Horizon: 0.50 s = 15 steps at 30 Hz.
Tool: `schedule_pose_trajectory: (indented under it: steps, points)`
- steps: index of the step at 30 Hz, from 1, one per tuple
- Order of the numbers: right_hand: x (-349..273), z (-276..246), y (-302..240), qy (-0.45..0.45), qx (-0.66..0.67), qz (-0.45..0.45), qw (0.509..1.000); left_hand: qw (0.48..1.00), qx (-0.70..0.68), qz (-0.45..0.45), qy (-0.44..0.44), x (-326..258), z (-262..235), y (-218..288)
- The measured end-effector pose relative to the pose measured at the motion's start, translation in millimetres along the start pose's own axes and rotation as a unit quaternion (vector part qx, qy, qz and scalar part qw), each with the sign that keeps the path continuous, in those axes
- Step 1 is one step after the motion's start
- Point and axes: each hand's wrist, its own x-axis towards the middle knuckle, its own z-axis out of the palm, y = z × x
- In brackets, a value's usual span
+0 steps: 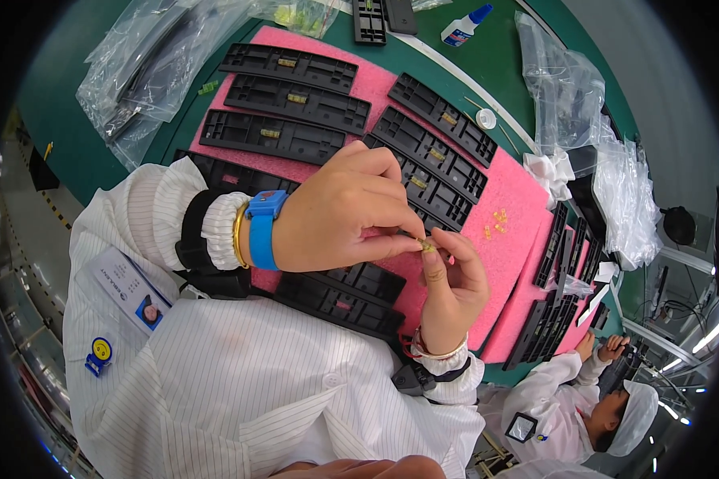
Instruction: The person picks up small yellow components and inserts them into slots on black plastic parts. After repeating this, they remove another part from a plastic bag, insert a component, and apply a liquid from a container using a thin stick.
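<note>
My left hand (339,211), with a blue wrist strap, pinches a tiny yellowish clear vial (428,247) between thumb and forefinger. From the right, the thumb and forefinger of my right hand (453,289) close on the same piece, so most of it is hidden. Beneath both hands lies a pink foam sheet (503,263) carrying rows of black plastic bars (284,104). Several bars, such as the upper right one (443,118), have a yellow vial in the middle. Several loose yellow vials (499,227) lie on the foam right of my hands.
Clear plastic bags (148,72) lie at the far left and more bags (563,80) at the right. A blue-capped glue bottle (465,25) and a small white cup (486,119) stand on the green table (431,52). More black bars (547,311) and a co-worker (567,403) are at right.
</note>
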Motion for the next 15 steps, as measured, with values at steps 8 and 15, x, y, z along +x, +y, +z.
schedule_pose_trajectory:
  steps: [8,15]
  points:
    - [1.9,1.2,0.0,-0.011,-0.011,-0.038,0.999,1.0,0.016,0.003,0.006,-0.7,0.2,0.5]
    - [1.3,0.8,-0.8,-0.014,0.007,-0.022,1.0,1.0,0.016,0.002,0.001,-0.4,0.8,0.0]
